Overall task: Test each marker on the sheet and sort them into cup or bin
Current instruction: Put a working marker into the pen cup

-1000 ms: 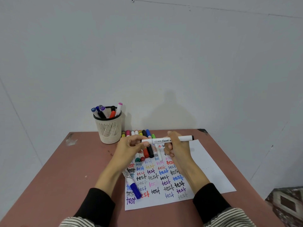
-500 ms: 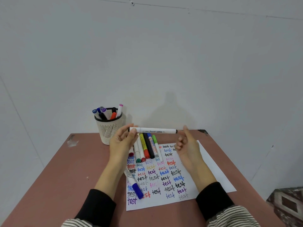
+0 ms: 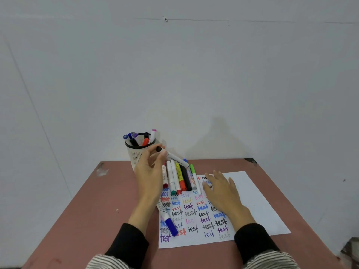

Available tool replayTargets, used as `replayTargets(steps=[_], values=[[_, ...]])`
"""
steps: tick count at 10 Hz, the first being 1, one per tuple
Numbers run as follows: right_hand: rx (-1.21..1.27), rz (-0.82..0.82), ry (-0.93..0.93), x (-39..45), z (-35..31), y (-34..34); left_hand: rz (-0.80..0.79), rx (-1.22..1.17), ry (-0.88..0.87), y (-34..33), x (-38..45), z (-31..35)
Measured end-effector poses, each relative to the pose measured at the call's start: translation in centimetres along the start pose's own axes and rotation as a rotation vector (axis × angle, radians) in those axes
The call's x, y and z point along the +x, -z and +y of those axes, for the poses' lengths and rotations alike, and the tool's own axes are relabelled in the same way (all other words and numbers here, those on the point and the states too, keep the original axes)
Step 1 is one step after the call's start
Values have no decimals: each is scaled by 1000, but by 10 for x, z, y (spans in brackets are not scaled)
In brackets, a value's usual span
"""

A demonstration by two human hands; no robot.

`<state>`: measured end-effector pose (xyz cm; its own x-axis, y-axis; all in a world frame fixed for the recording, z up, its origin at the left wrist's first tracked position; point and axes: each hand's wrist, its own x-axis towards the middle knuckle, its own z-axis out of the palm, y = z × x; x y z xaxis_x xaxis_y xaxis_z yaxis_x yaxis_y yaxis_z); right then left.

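Reddish-brown tabletop [image 3: 97,200] spreads under both my arms, scuffed pale near its far left corner, and it butts against a plain grey-white wall [image 3: 194,74] with a thin line running across it high up. My left hand [image 3: 150,171] is raised, fingers curled round a white marker [image 3: 173,157] with a black cap; the capped end pokes up past my fingertips toward the cup [image 3: 136,154], which stands just beyond that hand, a pale mesh one with a dark rim and several markers upright in it. Right of my left hand, touching one another, a row of markers [image 3: 180,179] lies on the table with its near ends on the sheet [image 3: 252,200]. My right hand [image 3: 221,191] lies flat on the sheet, fingers straight and spread, holding nothing. "Test" is written over the sheet's left part in many colours. A blue-capped marker [image 3: 169,222] lies on the sheet just right of my left forearm. I see no bin from here.
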<state>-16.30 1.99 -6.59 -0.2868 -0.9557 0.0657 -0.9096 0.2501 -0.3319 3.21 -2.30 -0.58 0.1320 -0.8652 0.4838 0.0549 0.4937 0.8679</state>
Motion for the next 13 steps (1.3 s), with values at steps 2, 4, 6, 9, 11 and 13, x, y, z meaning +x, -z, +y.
replayTargets(steps=[2, 4, 6, 9, 11, 13], values=[[-22, 14, 15, 1, 0, -2, 206, 43, -264, 5, 10, 30], [4, 11, 24, 2, 0, -1, 283, 166, -406, 13, 54, 43], [8, 7, 30, 1, 0, 1, 110, 396, -251, 8, 81, 26], [-21, -6, 27, 1, -2, 3, -82, 1258, -321, 7, 94, -2], [-13, -5, 27, 1, -1, 2, -38, 1104, -467, 5, 41, -20], [-2, -16, 18, 0, -2, 3, -228, 839, -225, 15, -4, -57]])
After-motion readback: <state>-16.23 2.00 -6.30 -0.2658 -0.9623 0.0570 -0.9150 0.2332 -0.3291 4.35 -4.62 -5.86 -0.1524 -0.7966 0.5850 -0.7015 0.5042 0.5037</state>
